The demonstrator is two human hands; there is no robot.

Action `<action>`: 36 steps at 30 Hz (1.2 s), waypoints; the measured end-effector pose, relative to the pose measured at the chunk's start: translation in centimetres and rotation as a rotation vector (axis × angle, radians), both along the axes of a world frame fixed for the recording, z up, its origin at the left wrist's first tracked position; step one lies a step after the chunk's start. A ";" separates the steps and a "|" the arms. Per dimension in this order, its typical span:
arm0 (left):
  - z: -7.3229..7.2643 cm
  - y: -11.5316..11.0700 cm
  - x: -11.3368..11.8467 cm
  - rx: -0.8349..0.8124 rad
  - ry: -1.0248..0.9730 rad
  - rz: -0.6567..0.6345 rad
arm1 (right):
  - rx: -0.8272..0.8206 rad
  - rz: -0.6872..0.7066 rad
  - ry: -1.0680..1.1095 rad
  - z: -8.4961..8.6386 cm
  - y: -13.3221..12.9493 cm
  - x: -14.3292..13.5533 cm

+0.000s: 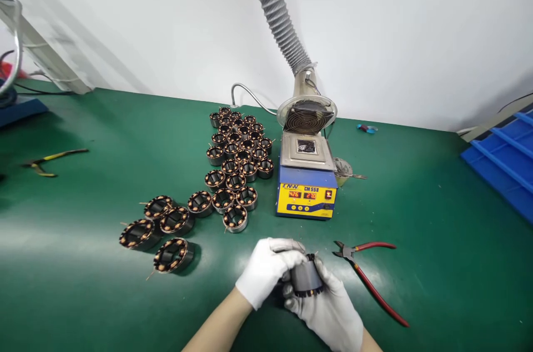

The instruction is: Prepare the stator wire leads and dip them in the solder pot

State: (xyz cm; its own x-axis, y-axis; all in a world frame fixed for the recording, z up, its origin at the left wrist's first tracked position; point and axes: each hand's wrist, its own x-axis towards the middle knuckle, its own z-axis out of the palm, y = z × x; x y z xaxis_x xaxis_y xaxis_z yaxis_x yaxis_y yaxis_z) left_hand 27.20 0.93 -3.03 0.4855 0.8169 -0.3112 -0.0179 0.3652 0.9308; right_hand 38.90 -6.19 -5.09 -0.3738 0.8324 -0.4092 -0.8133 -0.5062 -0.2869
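A motor stator (307, 278), a dark grey ring with copper windings, is held tilted above the green table near its front edge. My right hand (333, 310), in a white glove, is closed around it from the right and below. From the left, my left hand (270, 268), also gloved, has its fingers bent and pressed against the stator's upper rim. A short copper wire end sticks up there; whether the left fingertips pinch a wire is hidden. Red-handled cutting pliers (347, 252) lie with jaws apart just right of my right hand.
Several more stators (235, 217) stand left of the solder pot (306, 202), whose display is lit. An exhaust duct (278, 13) with a round hood hangs behind it. A small tin (343, 170) sits beside it. Yellow-handled pliers (58, 156) lie left; blue trays (506, 157) stand right.
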 end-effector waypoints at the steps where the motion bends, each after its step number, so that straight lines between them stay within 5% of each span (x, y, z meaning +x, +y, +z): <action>1: -0.1 0.2 0.0 -0.026 -0.026 0.079 | 0.002 0.022 0.019 0.0 0.0 0.0; 6: -0.4 1.3 -0.9 -0.069 -0.279 0.408 | 0.041 0.041 0.074 0.2 0.0 0.1; 10: 0.3 0.6 -0.5 -0.115 -0.214 0.167 | 0.093 -0.005 0.021 -0.1 0.0 -0.2; 13: 0.0 0.0 -0.1 -0.064 -0.054 0.176 | 0.141 -0.053 -0.118 -1.3 0.1 -0.8; 16: -0.5 0.6 -1.1 -0.029 -0.160 0.305 | 0.219 -0.134 -0.406 -3.0 0.1 -1.3; 19: -0.5 1.3 -2.2 -0.047 -0.340 0.392 | 0.317 -0.395 -0.917 -4.4 -0.1 -1.6; 24: -0.7 0.0 -0.1 -0.092 -0.223 0.070 | 0.482 -0.445 -1.555 -4.0 -0.1 -1.9; 27: -1.1 -0.2 0.8 -0.188 -0.310 0.246 | 0.561 -0.430 -1.689 -3.5 0.1 -2.0; 30: -0.6 0.7 -0.9 -0.154 -0.464 0.417 | 0.591 -0.447 -1.762 -3.9 0.0 -2.0; 32: 0.2 1.3 -2.4 -0.101 -0.380 0.348 | 0.591 -0.459 -1.783 -4.6 -0.2 -2.1; 36: 0.7 1.2 -2.9 0.079 0.076 -0.097 | 0.625 -0.447 -1.771 -5.6 -0.4 -2.1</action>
State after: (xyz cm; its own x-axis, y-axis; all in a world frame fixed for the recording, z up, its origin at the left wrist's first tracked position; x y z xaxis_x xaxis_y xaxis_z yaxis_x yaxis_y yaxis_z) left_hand 24.31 2.15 -2.32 0.5409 0.7907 -0.2868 0.0856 0.2874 0.9540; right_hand 36.75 -6.55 -10.64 0.3176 0.8916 0.3228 0.5402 0.1096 -0.8343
